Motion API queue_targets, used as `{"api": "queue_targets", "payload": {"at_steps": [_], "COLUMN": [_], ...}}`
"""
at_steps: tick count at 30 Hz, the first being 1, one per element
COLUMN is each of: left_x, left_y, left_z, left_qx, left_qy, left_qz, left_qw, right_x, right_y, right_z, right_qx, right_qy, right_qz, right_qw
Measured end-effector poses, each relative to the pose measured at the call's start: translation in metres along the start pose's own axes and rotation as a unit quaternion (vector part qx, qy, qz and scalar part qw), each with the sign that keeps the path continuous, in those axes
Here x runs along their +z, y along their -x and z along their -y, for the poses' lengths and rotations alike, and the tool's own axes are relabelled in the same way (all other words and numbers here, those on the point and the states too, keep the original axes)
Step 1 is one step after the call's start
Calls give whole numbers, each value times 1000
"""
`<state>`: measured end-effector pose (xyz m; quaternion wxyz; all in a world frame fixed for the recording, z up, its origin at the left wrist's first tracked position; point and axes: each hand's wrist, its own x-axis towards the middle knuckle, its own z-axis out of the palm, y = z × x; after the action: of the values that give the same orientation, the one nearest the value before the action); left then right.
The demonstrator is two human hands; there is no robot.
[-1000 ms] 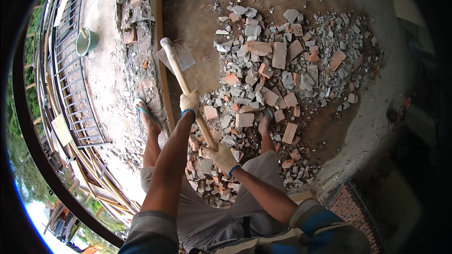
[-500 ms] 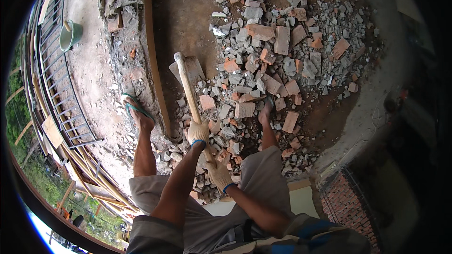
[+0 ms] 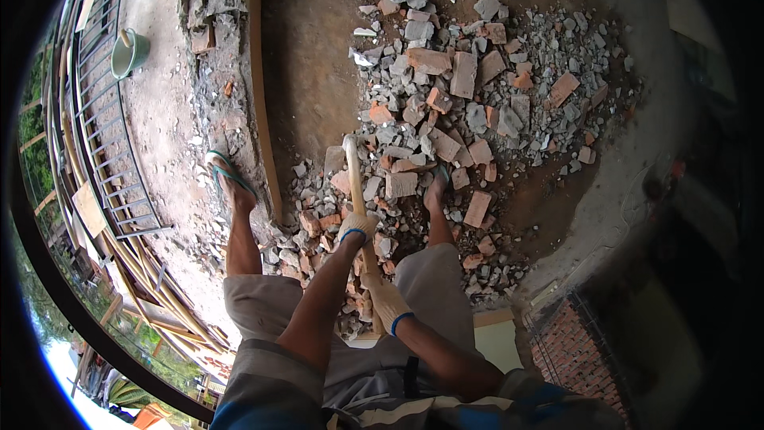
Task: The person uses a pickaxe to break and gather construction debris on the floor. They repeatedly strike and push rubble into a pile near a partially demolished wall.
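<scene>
My gloved left hand point(image 3: 358, 227) is wrapped round the wooden handle of a hoe point(image 3: 355, 179) about midway along it. Lower down, near the butt end, my gloved right hand point(image 3: 385, 300) grips the same handle. The hoe's head points away from me, at the left side of a heap of broken brick and concrete point(image 3: 426, 103). Its blade shows only in part beside the handle's tip, and I cannot tell whether it is sunk into the rubble. Both gloves are cream-coloured with blue cuffs.
My feet in flip-flops stand apart, the right foot point(image 3: 436, 189) among the rubble, the left foot point(image 3: 235, 183) on a broken ledge beyond a raised brown edge point(image 3: 259, 87). A green bucket point(image 3: 130, 56), a metal railing point(image 3: 111, 143) and bamboo poles point(image 3: 159, 291) are at left.
The hoe has been pulled toward me and slightly right, its head passing from the bare ground to the rubble's edge. Both hands have shifted right on the handle's path, still gripping.
</scene>
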<state>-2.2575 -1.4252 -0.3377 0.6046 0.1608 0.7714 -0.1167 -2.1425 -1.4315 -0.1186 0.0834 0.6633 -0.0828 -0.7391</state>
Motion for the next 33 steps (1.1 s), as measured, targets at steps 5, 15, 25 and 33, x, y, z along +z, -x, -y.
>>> {"api": "queue_targets", "payload": {"at_steps": [5, 15, 25, 33], "left_x": [-4, 43, 171, -23], "left_y": [-4, 18, 107, 9], "left_z": [-67, -245, -349, -213], "left_qx": [-119, 36, 57, 109], "left_qy": [297, 640, 725, 639], "left_qz": [38, 118, 309, 59], "left_qw": [947, 759, 613, 759], "right_x": [-33, -288, -450, -282], "right_y": [51, 234, 293, 118], "right_z": [88, 197, 187, 137], "right_qx": [-37, -131, -193, -257], "right_qy": [100, 318, 668, 547], "right_qz": [46, 91, -308, -66], "right_qw": [993, 935, 649, 794]}}
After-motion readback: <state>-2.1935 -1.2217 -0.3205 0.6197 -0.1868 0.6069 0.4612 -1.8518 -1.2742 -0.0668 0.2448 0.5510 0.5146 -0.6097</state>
